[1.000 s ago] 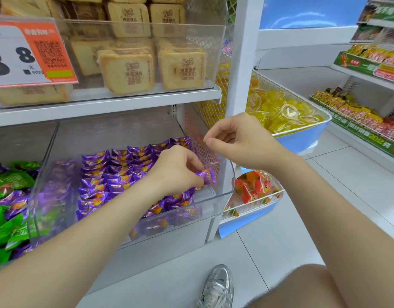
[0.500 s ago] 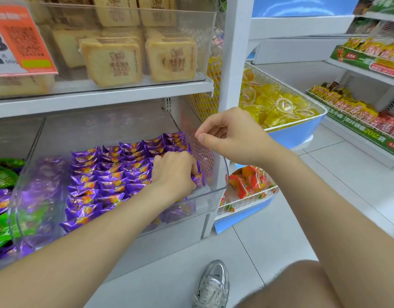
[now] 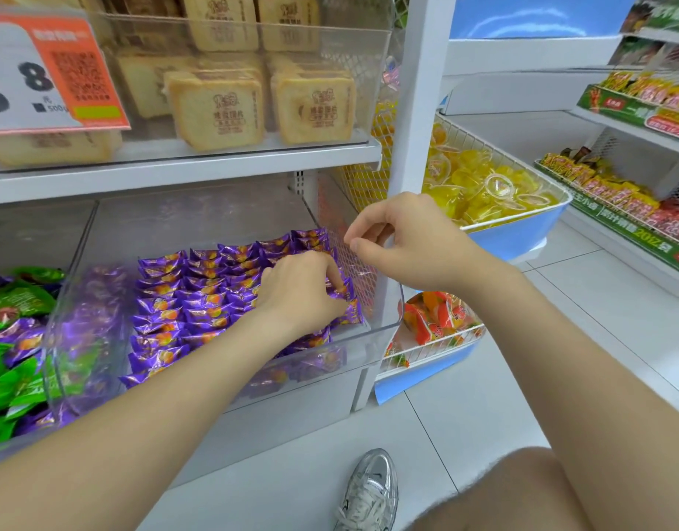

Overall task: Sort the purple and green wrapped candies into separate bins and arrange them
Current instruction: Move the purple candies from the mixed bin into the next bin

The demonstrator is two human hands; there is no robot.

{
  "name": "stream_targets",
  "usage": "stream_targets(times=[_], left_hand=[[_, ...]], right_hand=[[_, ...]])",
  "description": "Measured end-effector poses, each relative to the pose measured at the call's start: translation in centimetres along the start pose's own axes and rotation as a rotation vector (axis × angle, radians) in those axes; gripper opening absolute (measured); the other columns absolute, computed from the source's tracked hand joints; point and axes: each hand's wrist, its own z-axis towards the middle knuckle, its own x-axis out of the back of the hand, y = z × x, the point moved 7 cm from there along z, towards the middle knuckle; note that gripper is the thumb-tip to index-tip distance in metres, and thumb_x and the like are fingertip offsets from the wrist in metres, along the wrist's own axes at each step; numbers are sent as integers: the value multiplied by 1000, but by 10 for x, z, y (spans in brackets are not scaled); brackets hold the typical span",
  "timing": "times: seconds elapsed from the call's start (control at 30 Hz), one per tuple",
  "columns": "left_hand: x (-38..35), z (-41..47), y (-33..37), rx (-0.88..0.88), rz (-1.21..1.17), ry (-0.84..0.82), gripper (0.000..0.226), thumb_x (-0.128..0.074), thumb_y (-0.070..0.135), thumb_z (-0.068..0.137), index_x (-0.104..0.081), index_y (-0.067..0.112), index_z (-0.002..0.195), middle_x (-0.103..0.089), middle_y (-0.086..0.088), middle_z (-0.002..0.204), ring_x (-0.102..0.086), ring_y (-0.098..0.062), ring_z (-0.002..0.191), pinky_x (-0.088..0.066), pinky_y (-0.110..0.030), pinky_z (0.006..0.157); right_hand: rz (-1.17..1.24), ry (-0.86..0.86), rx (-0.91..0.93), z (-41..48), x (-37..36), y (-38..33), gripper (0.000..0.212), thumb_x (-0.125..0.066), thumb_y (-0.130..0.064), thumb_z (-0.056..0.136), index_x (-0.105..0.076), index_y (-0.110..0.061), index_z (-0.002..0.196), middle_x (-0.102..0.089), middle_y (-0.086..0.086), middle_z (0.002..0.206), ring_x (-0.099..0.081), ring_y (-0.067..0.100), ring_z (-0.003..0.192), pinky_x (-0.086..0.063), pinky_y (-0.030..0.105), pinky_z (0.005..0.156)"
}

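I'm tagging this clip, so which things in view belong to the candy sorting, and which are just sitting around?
Job: purple candies; clear bin holding them; green candies mixed with purple further left; left hand on the purple rows; right hand hovering above.
Bystanders: packaged cakes; price tag; yellow jelly cups; orange packets; silver shoe.

upper shelf (image 3: 215, 168): bread packs (image 3: 215, 109), price sign (image 3: 50, 78); right: jelly cups (image 3: 483, 185); floor (image 3: 483, 415): silver shoe (image 3: 372, 488)
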Motion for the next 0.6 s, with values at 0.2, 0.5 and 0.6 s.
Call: stream_targets(times=[0.2, 0.5, 0.6], left_hand=[[68, -49, -19, -68, -150, 139, 17, -63, 19, 87, -70, 33, 93, -69, 13, 74, -60, -4, 67, -47, -30, 68], [183, -169, -104, -62, 4, 490, 25, -55, 45, 91, -53, 30, 70, -43, 8, 53, -46, -12, 55, -44, -36, 55], [203, -185, -167, 187, 14, 464, 28, -55, 44, 90, -54, 28, 67, -51, 8, 54, -53, -13, 58, -49, -38, 61]], right_hand=[[-112, -251, 103, -7, -35, -64, 17, -67, -24, 88, -80, -28, 100, -75, -9, 77, -71, 7, 76, -56, 28, 79], [-72, -196, 291, -8, -96, -195, 16, -59, -27, 91, -74, -26, 96, -73, -9, 86, -66, 13, 82, -54, 38, 82], [-53, -171, 365, -5, -124, -231, 14, -61, -22, 92, -73, -23, 100, -68, -5, 92, -62, 16, 89, -50, 37, 83]])
